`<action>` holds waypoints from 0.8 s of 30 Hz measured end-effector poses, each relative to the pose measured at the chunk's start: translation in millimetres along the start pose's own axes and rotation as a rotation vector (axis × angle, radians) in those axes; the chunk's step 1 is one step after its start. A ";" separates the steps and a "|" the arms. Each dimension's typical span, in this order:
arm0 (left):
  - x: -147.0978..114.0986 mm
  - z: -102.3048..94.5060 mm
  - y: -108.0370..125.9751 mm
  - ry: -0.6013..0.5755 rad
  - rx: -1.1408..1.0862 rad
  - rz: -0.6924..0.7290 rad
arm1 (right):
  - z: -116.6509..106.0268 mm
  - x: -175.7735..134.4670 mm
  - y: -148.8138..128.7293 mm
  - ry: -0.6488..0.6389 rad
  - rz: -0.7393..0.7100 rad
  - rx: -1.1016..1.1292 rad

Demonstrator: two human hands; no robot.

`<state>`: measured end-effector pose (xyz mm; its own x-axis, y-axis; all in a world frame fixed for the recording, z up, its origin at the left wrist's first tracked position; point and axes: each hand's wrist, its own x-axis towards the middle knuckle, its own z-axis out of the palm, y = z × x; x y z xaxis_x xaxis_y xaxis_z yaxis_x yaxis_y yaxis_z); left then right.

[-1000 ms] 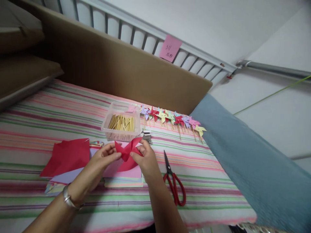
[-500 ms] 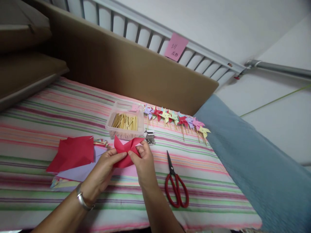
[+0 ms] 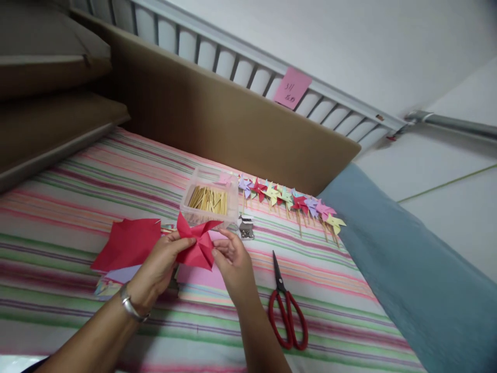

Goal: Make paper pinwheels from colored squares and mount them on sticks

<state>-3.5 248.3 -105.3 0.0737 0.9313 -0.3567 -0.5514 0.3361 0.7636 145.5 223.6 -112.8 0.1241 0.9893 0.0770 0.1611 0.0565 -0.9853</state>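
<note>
A red paper pinwheel (image 3: 194, 254), its corners folded in toward the middle, is held up over the table. My left hand (image 3: 161, 261) pinches it from the left, thumb pressed near its centre. At its right edge, the thumb and curled fingers of my right hand (image 3: 235, 264) close on the paper. Beneath lies pink paper (image 3: 200, 278). Red paper sheets (image 3: 128, 242) rest left of my left hand on a stack of other colours. Just beyond the pinwheel stands a clear plastic box (image 3: 232, 215) of short wooden sticks (image 3: 209, 201).
Red-handled scissors (image 3: 288, 318) lie right of my right arm. A small pack of metal pins (image 3: 246, 230) sits by the box. Several coloured pinwheels on sticks (image 3: 298, 203) line the back right. A cardboard panel (image 3: 233, 116) and cardboard boxes (image 3: 54, 119) border the striped cloth (image 3: 341, 324).
The pinwheel's folds now show more openly, tilted toward me. My right thumb has moved from the centre to its right edge; my left thumb stays near the middle. The camera view has shifted slightly.
</note>
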 end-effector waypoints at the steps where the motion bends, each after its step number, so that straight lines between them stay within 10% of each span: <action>1: 1.1 -1.8 2.4 0.000 -0.004 0.012 | -1.0 -1.6 -0.1 0.012 -0.098 -0.085; 9: 5.4 -8.9 14.1 -0.015 -0.088 0.031 | -1.6 -10.7 -6.3 -0.031 -0.690 -0.578; 24: 4.9 -5.8 -5.1 -0.084 0.162 0.004 | 5.9 -10.0 -8.1 0.029 -0.327 -0.447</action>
<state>-5.1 250.4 -114.1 0.1449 0.9390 -0.3120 -0.4109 0.3439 0.8443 137.2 214.0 -106.4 0.0233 0.9252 0.3788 0.5952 0.2916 -0.7488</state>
